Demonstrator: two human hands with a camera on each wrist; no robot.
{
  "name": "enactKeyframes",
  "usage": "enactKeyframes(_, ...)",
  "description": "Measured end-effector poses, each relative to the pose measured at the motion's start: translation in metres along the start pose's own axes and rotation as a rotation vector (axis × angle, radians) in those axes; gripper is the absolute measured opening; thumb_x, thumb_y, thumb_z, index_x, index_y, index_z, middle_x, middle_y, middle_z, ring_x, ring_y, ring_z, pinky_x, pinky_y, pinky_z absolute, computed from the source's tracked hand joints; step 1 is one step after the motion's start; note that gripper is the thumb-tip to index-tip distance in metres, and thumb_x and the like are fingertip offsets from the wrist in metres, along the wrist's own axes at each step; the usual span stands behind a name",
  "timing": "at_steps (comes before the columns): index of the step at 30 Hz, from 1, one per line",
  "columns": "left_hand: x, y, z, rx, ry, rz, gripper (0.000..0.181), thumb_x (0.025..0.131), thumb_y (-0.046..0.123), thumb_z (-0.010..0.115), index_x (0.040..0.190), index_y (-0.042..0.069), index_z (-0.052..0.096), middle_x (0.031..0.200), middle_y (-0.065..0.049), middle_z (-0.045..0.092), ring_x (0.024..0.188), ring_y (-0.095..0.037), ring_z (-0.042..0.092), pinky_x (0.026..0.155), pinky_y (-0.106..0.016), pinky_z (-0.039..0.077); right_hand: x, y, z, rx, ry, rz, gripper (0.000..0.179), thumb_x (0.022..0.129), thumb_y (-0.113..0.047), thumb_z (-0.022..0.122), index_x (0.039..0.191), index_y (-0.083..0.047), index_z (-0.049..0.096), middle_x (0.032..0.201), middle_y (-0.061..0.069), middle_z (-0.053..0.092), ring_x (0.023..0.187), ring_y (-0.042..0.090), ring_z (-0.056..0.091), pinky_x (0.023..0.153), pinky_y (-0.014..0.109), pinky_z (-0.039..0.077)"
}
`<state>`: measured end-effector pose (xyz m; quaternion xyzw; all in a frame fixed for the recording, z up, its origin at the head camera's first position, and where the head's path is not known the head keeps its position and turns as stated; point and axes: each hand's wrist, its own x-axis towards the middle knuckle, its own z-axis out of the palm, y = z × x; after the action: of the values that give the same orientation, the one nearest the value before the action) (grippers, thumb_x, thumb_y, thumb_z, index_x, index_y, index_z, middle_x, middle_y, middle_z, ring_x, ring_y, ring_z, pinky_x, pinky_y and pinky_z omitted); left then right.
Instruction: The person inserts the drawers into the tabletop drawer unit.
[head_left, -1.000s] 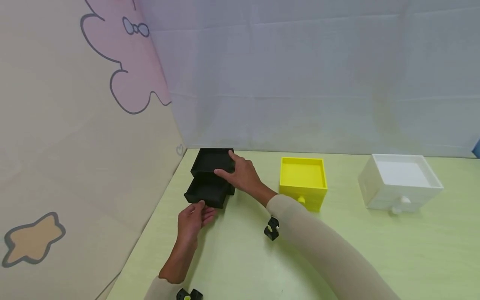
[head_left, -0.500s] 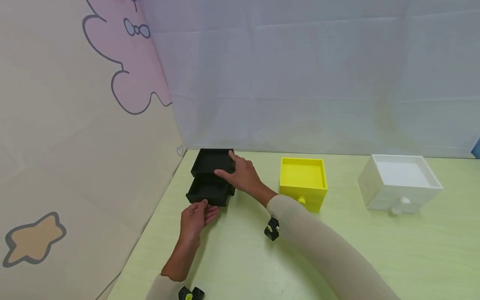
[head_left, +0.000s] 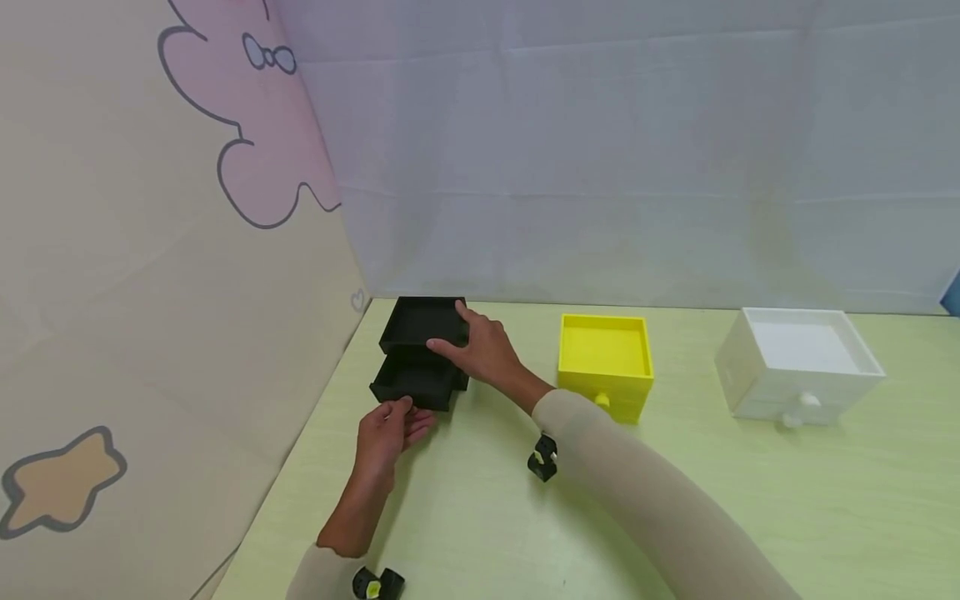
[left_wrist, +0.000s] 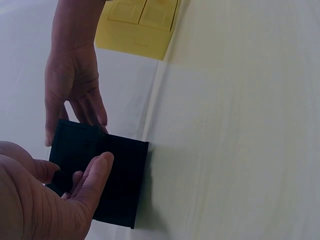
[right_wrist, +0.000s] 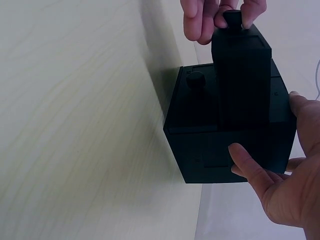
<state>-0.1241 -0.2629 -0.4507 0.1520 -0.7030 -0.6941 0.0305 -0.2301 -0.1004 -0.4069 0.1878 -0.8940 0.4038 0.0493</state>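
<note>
A black drawer box [head_left: 423,319] with a shallow tray top stands at the far left of the table. Its upper drawer [head_left: 412,379] is pulled partway out, and the inside looks bare. With thumb and fingertips, my left hand [head_left: 386,437] pinches that drawer's black knob [right_wrist: 232,19] from below the front. My right hand [head_left: 483,346] grips the box at its right side, thumb on the near part and forefinger at the back corner. In the right wrist view, the lower drawer's round knob [right_wrist: 196,80] sits on a closed front.
A yellow drawer box [head_left: 606,346] stands right of the black one, behind my right forearm. Farther right is a white drawer box [head_left: 813,342]. A wall [head_left: 150,333] with cartoon drawings borders the table [head_left: 480,517] on the left; a pale cloth [head_left: 600,167] hangs behind.
The upper drawer has slid slightly inward, with my left hand following on its knob. My right hand keeps its place on the box. The head view has shifted a little.
</note>
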Motion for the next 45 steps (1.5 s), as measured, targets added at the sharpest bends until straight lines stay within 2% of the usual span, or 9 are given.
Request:
enactKeyframes(4, 0.002, -0.004, 0.0, 0.0, 0.01, 0.034, 0.036, 0.098, 0.027, 0.049, 0.097, -0.008, 0.056, 0.094, -0.021, 0.068, 0.086, -0.03, 0.068, 0.074, -0.034, 0.054, 0.0, -0.001, 0.001, -0.002, 0.004, 0.004, 0.084, 0.082, -0.055, 0.063, 0.147, -0.011, 0.031, 0.144, 0.008, 0.041, 0.128, 0.025, 0.042, 0.099, 0.038, 0.04)
enactKeyframes(10, 0.019, -0.025, -0.004, -0.029, -0.031, 0.119, 0.039, 0.097, 0.033, 0.051, 0.095, -0.005, 0.057, 0.09, -0.019, 0.069, 0.081, -0.027, 0.069, 0.068, -0.031, 0.055, -0.001, -0.001, 0.002, -0.001, -0.006, 0.01, 0.084, 0.082, -0.055, 0.063, 0.147, -0.011, 0.03, 0.145, 0.007, 0.039, 0.129, 0.025, 0.041, 0.1, 0.038, 0.04)
enactKeyframes(18, 0.008, -0.001, 0.004, 0.003, 0.016, 0.015, 0.035, 0.098, 0.025, 0.047, 0.1, -0.009, 0.056, 0.097, -0.022, 0.067, 0.088, -0.029, 0.068, 0.074, -0.032, 0.054, -0.003, -0.004, 0.0, -0.009, 0.002, 0.003, 0.084, 0.082, -0.054, 0.063, 0.147, -0.01, 0.031, 0.144, 0.008, 0.04, 0.128, 0.025, 0.042, 0.099, 0.038, 0.04)
enactKeyframes(23, 0.007, 0.001, 0.004, 0.0, 0.006, 0.024, 0.036, 0.099, 0.025, 0.046, 0.101, -0.01, 0.055, 0.099, -0.024, 0.066, 0.09, -0.032, 0.067, 0.076, -0.035, 0.053, -0.003, -0.003, 0.001, -0.007, 0.009, -0.005, 0.085, 0.082, -0.055, 0.063, 0.146, -0.009, 0.032, 0.144, 0.008, 0.041, 0.128, 0.025, 0.042, 0.099, 0.038, 0.04)
enactKeyframes(28, 0.018, -0.015, 0.0, -0.006, -0.02, 0.081, 0.038, 0.098, 0.031, 0.048, 0.099, -0.005, 0.057, 0.093, -0.018, 0.069, 0.085, -0.028, 0.069, 0.071, -0.031, 0.055, -0.004, -0.003, 0.001, 0.002, 0.007, -0.006, 0.085, 0.082, -0.054, 0.064, 0.146, -0.01, 0.031, 0.144, 0.008, 0.04, 0.129, 0.025, 0.041, 0.1, 0.039, 0.039)
enactKeyframes(33, 0.019, -0.018, 0.0, -0.01, -0.018, 0.111, 0.041, 0.097, 0.034, 0.05, 0.099, -0.006, 0.057, 0.094, -0.019, 0.068, 0.084, -0.028, 0.069, 0.071, -0.033, 0.054, -0.004, -0.004, 0.003, 0.008, 0.003, -0.003, 0.085, 0.082, -0.054, 0.064, 0.147, -0.01, 0.031, 0.145, 0.008, 0.039, 0.129, 0.024, 0.04, 0.101, 0.038, 0.039)
enactKeyframes(35, 0.019, -0.017, 0.001, 0.0, -0.001, 0.094, 0.044, 0.096, 0.037, 0.051, 0.099, -0.006, 0.056, 0.095, -0.019, 0.068, 0.085, -0.027, 0.069, 0.073, -0.032, 0.054, -0.004, -0.004, 0.003, 0.005, -0.003, -0.002, 0.085, 0.082, -0.055, 0.063, 0.147, -0.011, 0.03, 0.145, 0.008, 0.039, 0.13, 0.024, 0.04, 0.101, 0.038, 0.038)
enactKeyframes(41, 0.041, -0.043, -0.004, -0.015, -0.006, 0.088, 0.051, 0.091, 0.049, 0.054, 0.098, -0.002, 0.057, 0.095, -0.015, 0.069, 0.085, -0.024, 0.069, 0.072, -0.032, 0.054, -0.005, -0.004, 0.003, 0.001, 0.009, -0.004, 0.086, 0.081, -0.055, 0.064, 0.146, -0.01, 0.031, 0.144, 0.008, 0.041, 0.129, 0.025, 0.041, 0.1, 0.038, 0.039)
enactKeyframes(45, 0.043, -0.046, -0.002, -0.022, 0.012, 0.09, 0.051, 0.089, 0.05, 0.056, 0.097, -0.001, 0.058, 0.094, -0.014, 0.07, 0.084, -0.024, 0.069, 0.072, -0.032, 0.055, -0.005, -0.003, 0.003, -0.006, 0.009, -0.002, 0.085, 0.081, -0.056, 0.064, 0.146, -0.011, 0.032, 0.144, 0.008, 0.041, 0.128, 0.025, 0.042, 0.1, 0.038, 0.04)
